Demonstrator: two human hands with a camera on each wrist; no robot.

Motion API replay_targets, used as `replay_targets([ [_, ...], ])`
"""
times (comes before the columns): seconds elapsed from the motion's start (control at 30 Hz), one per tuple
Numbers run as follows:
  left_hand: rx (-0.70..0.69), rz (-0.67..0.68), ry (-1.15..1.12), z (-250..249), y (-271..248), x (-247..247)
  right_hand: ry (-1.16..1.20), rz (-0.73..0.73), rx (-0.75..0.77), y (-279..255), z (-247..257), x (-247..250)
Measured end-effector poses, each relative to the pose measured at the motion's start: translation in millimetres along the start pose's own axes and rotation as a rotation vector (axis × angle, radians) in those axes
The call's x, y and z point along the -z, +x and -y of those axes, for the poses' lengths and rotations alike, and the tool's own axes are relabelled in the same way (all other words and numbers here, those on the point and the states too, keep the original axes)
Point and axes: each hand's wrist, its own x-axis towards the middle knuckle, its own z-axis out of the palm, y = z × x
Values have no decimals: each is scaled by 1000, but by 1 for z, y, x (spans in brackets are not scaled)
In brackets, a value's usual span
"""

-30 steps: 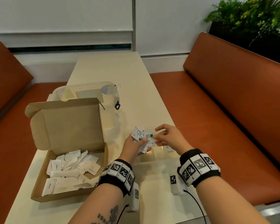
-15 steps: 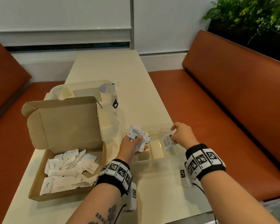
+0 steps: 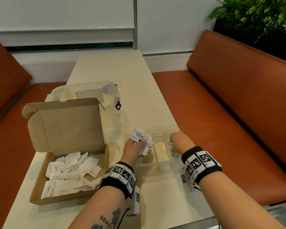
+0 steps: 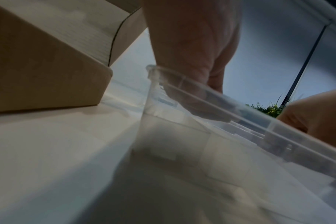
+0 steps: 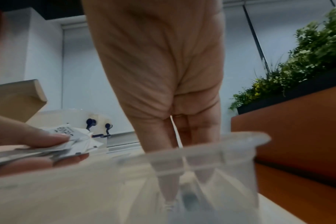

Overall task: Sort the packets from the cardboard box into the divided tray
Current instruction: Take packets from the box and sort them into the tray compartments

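Note:
An open cardboard box [image 3: 39, 187] at the left holds several white packets [image 3: 69, 171]. To its right lies the clear divided tray [image 3: 158, 134]. My left hand [image 3: 143, 146] hovers over the tray's left end and grips a fanned stack of Stevia packets [image 3: 139, 138], also seen in the right wrist view as packets [image 5: 77, 139]. My right hand [image 3: 178, 142] reaches down into the rightmost compartment. There it pinches one Stevia packet [image 5: 175, 131] on edge between its fingers. More Stevia packets [image 3: 171, 151] stand in that compartment.
A clear lidded container [image 3: 96, 93] stands behind the box's raised flap [image 3: 64, 123]. The cream table [image 3: 115, 71] runs away from me. Orange benches [image 3: 221, 113] flank it, and a planter [image 3: 254, 14] sits behind the right one.
My right hand took one packet from the left hand's stack, carried it right and lowered it into the tray's rightmost compartment. The left hand kept hold of the stack, almost still.

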Motion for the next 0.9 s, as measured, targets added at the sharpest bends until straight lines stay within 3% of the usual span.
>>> replay_targets([
  [0.5,9,0,5,-2,-1,2,91,73,59,-11,1,-5],
  [0.63,-6,23,34,-4,-2,3,124,-70,67,-14,12,2],
  [0.77,-10,69,59,-6,-4,5,466,-288,151,-16,36,15],
  [0.9,-20,108,97,-7,-6,5,777,-221,206,-18,53,23],
])
